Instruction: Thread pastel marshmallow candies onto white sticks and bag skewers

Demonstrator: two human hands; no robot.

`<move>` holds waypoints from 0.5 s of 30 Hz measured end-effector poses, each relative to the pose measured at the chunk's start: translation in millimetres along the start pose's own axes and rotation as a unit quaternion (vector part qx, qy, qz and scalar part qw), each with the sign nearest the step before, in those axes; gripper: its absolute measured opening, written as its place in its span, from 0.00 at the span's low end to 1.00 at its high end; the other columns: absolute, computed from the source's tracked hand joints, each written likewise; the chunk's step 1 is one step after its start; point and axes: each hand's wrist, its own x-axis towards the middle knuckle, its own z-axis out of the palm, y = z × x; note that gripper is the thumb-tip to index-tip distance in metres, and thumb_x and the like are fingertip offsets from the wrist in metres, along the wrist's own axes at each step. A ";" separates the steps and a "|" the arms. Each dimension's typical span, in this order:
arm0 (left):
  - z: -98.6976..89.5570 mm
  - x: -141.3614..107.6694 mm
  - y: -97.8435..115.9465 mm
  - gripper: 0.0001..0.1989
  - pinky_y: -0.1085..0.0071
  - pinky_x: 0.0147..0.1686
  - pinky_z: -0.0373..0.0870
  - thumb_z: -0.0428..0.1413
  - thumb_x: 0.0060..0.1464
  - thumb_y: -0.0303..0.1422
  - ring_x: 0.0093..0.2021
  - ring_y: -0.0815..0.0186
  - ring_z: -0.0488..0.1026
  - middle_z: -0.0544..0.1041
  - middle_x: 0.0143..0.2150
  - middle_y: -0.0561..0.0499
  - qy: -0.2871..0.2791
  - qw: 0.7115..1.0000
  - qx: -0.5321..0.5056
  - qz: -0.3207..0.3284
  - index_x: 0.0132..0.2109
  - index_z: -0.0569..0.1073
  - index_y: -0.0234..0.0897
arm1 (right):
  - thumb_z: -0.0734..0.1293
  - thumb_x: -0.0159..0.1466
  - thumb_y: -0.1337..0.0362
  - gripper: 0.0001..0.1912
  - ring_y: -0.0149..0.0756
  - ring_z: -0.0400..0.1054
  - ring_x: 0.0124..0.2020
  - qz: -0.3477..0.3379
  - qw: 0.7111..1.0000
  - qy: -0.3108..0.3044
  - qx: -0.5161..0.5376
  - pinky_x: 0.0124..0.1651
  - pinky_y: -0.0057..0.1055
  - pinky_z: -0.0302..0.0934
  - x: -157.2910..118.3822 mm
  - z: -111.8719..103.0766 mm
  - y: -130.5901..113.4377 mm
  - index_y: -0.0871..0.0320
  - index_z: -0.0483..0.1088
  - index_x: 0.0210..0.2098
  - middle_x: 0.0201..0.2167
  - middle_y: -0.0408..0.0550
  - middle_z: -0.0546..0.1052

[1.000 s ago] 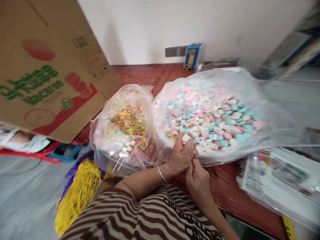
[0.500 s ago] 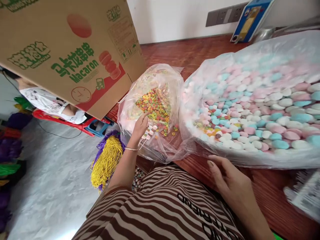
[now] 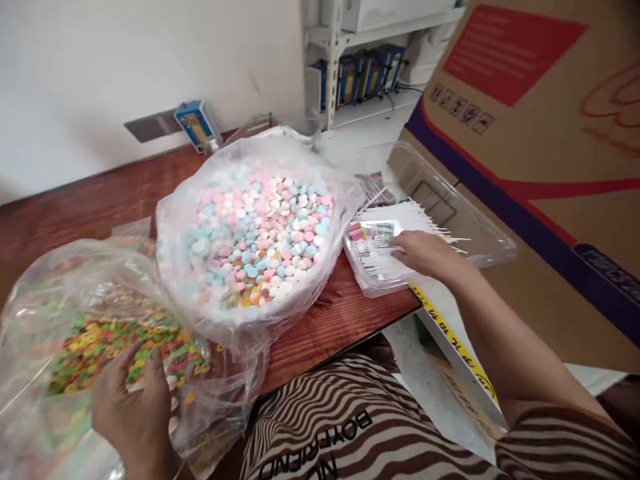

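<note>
My left hand (image 3: 133,407) is over a clear bag of small coloured ring-shaped pieces (image 3: 95,347), with fingers and thumb apart and nothing visible between them. A few pale pieces show beside it, partly hidden. My right hand (image 3: 425,253) rests on thin white sticks (image 3: 415,220) lying in a clear plastic tray (image 3: 370,285). Its fingers are drawn together, and what is between them is hidden. Between my hands stands a large translucent bag (image 3: 280,147) of pink, white and blue oval pieces (image 3: 280,233). Several coloured rings lie among the ovals near its front.
The brown wooden table (image 3: 345,313) ends just before my body. To the right stands a large cardboard box (image 3: 540,147). A blue box (image 3: 195,123) leans near the wall socket (image 3: 153,127). Behind is a white shelf (image 3: 335,60) with several blue boxes.
The view has swung right, bringing the tray of sticks and another cardboard box into sight. My right hand has gone from the table edge to the sticks. My left hand's fingers have spread.
</note>
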 end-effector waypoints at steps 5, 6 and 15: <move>11.7 1.5 54.9 0.14 0.51 0.58 0.72 0.59 0.61 0.42 0.52 0.51 0.78 0.82 0.48 0.42 -0.005 0.991 -0.090 0.097 0.47 0.81 0.37 | 0.69 0.64 0.69 0.07 0.34 0.70 0.31 -0.040 0.980 -0.177 -0.082 0.32 0.31 0.53 13.5 22.2 -3.6 0.60 0.79 0.30 0.33 0.52 0.81; 14.7 1.3 60.0 0.13 0.52 0.58 0.72 0.59 0.61 0.40 0.52 0.51 0.78 0.82 0.48 0.42 -0.010 0.988 -0.105 0.113 0.46 0.81 0.37 | 0.67 0.65 0.71 0.08 0.35 0.71 0.33 -0.048 0.974 -0.198 -0.101 0.33 0.31 0.52 14.1 21.4 -4.7 0.60 0.79 0.31 0.34 0.53 0.81; 27.8 -9.9 98.8 0.07 0.59 0.55 0.74 0.60 0.61 0.34 0.48 0.58 0.79 0.83 0.45 0.46 -0.126 0.953 -0.245 0.123 0.44 0.81 0.38 | 0.60 0.64 0.79 0.18 0.40 0.72 0.37 -0.060 0.981 -0.081 -0.168 0.36 0.34 0.50 -17.1 -16.2 -33.4 0.59 0.79 0.41 0.36 0.54 0.81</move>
